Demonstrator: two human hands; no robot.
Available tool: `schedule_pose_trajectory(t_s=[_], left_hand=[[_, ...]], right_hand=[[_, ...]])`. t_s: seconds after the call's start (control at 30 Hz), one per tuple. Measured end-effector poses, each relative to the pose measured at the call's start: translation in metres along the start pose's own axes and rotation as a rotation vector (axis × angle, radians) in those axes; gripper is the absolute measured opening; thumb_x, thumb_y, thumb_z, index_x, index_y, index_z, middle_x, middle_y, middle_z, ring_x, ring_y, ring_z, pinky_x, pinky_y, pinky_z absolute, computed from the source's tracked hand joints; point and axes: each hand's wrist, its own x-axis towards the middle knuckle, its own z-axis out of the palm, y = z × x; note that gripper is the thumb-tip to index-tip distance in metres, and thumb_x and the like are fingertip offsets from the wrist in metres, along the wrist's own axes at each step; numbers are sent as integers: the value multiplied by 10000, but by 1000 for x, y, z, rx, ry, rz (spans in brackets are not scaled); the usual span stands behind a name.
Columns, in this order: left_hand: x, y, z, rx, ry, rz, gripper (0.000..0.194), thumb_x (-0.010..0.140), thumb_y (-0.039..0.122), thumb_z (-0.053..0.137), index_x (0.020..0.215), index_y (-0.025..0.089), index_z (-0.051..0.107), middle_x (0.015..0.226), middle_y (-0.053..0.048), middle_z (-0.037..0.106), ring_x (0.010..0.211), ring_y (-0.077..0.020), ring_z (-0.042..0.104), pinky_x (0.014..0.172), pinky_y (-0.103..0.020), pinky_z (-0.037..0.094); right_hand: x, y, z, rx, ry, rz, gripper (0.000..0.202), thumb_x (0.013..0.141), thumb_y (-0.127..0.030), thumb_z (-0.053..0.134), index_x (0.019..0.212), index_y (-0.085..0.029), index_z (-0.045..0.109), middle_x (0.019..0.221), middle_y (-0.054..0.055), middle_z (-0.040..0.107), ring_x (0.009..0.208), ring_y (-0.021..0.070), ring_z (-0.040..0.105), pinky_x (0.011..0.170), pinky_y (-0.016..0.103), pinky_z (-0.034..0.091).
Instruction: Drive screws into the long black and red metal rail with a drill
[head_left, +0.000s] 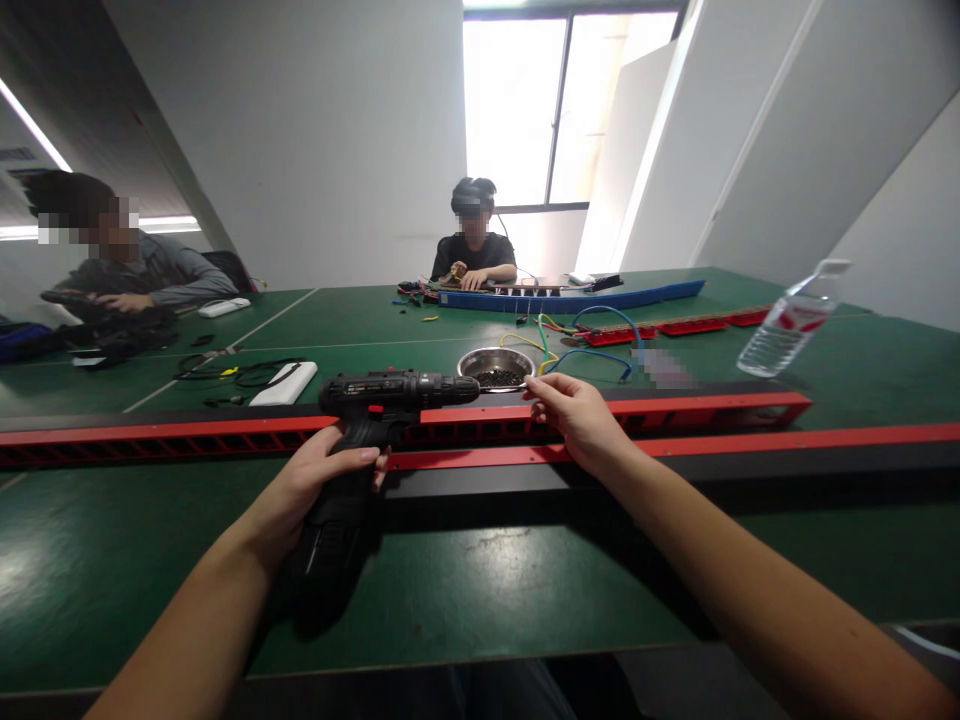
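A black power drill (375,395) is held level by its handle in my left hand (319,475), its chuck pointing right. From the chuck a thin bit reaches to the pinched fingertips of my right hand (566,405); anything small between those fingers is too tiny to make out. Just behind the bit stands a metal bowl (469,362) holding many small dark pieces. Beneath both hands lie two long red and black rails, the farther rail (660,408) with rectangular openings and the nearer rail (480,458) with a smooth red face.
A water bottle (787,325) leans at the right. Loose coloured wires (592,352) lie behind the bowl. At the left are a white box (285,384) and black cables (240,374). Across the green table (450,590), a person works at a blue rail (630,299); another person sits at far left.
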Motion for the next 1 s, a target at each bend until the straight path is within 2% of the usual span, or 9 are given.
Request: schedule_pose_trajectory(t_s=[0.37,0.8,1.0], left_hand=[[-1,0,0,4,14,-12,245,817,312,777,971,161,660,841,-56,685,712,-173,634,603,-250,519],[-1,2,2,-11,14,-28,277,782,311,805,980,172,669,840,-43,691,713,-182,643,625,-273,517],[0,6,3,33,-11,10,231,801,297,777,961,155,688,838,-59,685,726,-196,637,658,-292,506]], right_hand=[[0,0,0,9,-2,7,361,745,-472,853,827,-159,693,790,12,684,588,80,521,590,243,419],[0,0,0,-10,-1,-4,360,753,-475,846,817,-156,692,780,13,679,586,81,522,578,241,410],[1,2,0,-4,3,1,384,734,-499,852,812,-162,687,782,10,681,581,84,515,585,249,419]])
